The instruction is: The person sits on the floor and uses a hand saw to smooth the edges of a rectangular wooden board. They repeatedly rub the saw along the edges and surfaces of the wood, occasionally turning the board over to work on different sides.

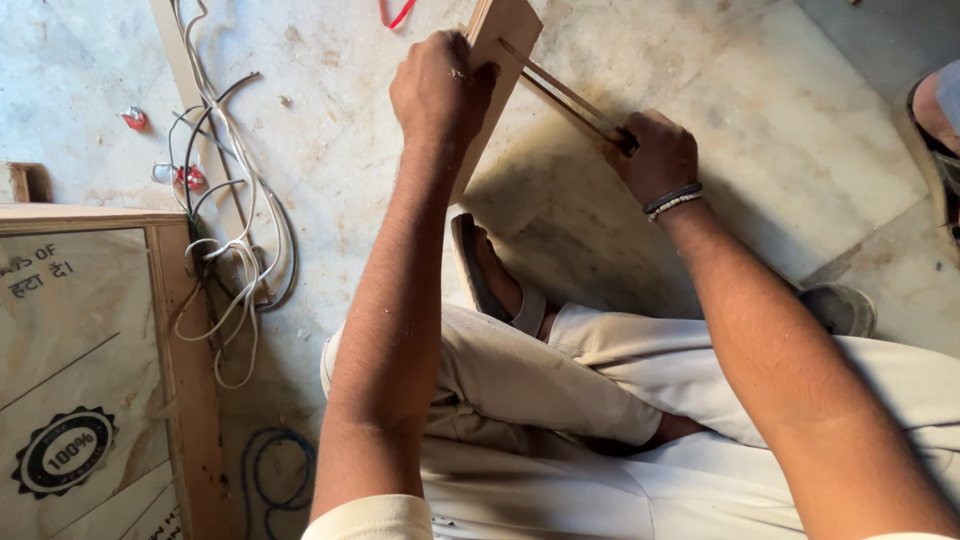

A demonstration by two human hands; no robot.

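Here, left hand point(438, 88) on wooden board point(497, 70), right hand point(655, 152) around thin stick point(560, 96).

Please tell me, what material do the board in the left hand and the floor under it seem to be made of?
The light brown flat board, gripped by the left hand, looks like unfinished wood or plywood: matte, pale tan, a raw cut edge. The pale grey floor looks like polished stone, probably marble: cloudy veins, slab joints, slight sheen under dust.

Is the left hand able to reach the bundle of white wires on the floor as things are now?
Probably yes, but not at once: the left hand is gripping the wooden board. The white wires lie uncovered on the floor beside that arm.
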